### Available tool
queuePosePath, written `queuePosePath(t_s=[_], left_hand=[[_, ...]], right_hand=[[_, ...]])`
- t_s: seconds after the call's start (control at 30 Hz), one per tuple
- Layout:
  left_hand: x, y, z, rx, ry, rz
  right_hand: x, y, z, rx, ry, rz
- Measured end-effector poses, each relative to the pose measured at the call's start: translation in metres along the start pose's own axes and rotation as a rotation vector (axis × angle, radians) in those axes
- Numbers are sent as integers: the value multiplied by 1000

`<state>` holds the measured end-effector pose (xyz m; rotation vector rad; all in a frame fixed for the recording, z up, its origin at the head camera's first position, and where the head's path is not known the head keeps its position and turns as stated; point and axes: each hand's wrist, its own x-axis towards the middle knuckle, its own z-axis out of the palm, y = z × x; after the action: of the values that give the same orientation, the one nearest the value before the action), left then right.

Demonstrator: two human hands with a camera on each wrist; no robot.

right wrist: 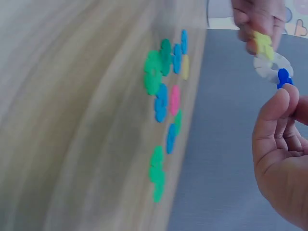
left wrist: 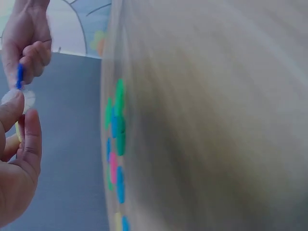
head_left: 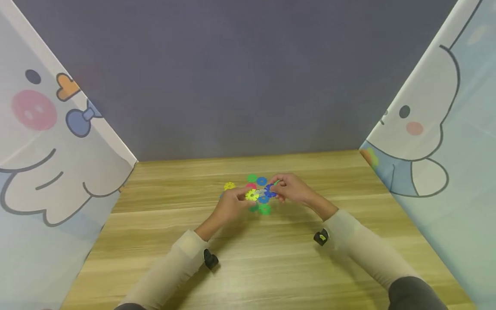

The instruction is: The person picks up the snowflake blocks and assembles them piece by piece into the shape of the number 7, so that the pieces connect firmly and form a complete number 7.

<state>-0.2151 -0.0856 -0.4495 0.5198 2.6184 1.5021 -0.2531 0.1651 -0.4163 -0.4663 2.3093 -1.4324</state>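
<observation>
Above the table, my left hand (head_left: 232,203) pinches a yellow notched snowflake disc (head_left: 252,195) between thumb and fingers. Facing it, my right hand (head_left: 293,188) pinches a dark blue snowflake disc (head_left: 270,190) by its edge. Between these two, a white, see-through disc (right wrist: 264,69) bridges the yellow and blue pieces. The right wrist view shows it meeting both; how deep the slots sit cannot be told. Seen from the left wrist, the blue disc (left wrist: 20,76) stands edge-on, and the left fingers partly hide the yellow one.
Loose snowflake discs lie below and around the hands: a green one (head_left: 265,209), a pink one (right wrist: 174,100), a yellow one (head_left: 229,185) and several blue and green others. A grey panel (head_left: 248,82) rises behind the wooden table (head_left: 263,267), with cartoon-printed panels at both sides.
</observation>
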Motion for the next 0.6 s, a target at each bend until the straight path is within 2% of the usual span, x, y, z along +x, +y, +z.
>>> queuePosePath(t_s=[0.1, 0.23, 0.33, 0.5, 0.6], left_hand=[[1, 2, -3, 3, 23, 29], [1, 4, -6, 13, 6, 32], [-1, 4, -6, 41, -4, 42], [0, 7, -9, 119, -15, 117], [-1, 9, -10, 115, -35, 117]], right_hand=[[-1, 0, 1, 25, 8, 26], [0, 2, 1, 58, -6, 46], [0, 5, 3, 67, -8, 42], [1, 8, 4, 65, -15, 13], [0, 11, 6, 81, -17, 10]])
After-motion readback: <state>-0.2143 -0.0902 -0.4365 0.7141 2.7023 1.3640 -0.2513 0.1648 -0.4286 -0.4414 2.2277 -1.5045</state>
